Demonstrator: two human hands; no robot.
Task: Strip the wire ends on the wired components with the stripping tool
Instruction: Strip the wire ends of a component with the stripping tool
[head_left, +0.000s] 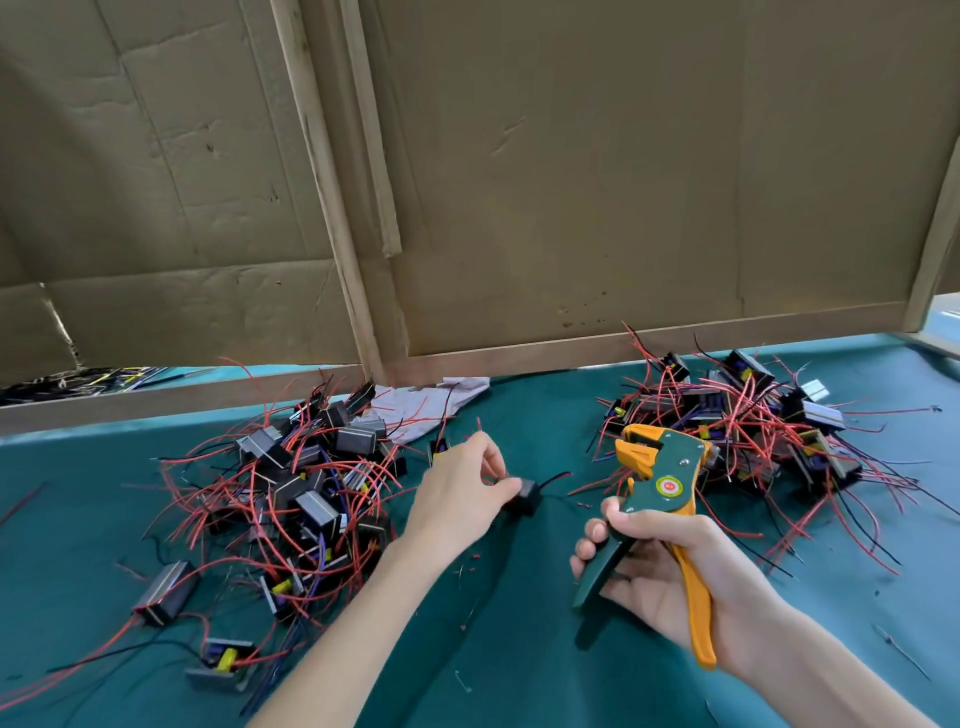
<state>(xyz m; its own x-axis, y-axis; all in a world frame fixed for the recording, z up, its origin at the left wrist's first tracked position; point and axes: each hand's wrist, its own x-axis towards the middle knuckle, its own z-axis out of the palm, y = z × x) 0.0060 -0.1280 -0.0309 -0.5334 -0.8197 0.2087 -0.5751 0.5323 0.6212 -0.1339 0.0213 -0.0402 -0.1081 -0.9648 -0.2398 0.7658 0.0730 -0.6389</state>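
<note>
Two piles (301, 493) (753, 431) sit on the counter (519, 649), and between them the left hand (462, 491) pinches one wired component (525, 493) in its grip, leads aimed right toward the stripping tool (662, 480) clamped in the grip of the right hand (670, 571).

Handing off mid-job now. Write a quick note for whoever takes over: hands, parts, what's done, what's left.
Left hand pinches one black wired component between the piles.
Right hand grips the stripping tool, raised, no wire in it.
Left pile and right pile of wired components lie on the green mat; which is stripped, cannot tell.
Done: red insulation bits on the mat suggest some stripping.
Left: strip the held component's wires, then the rest.
</note>
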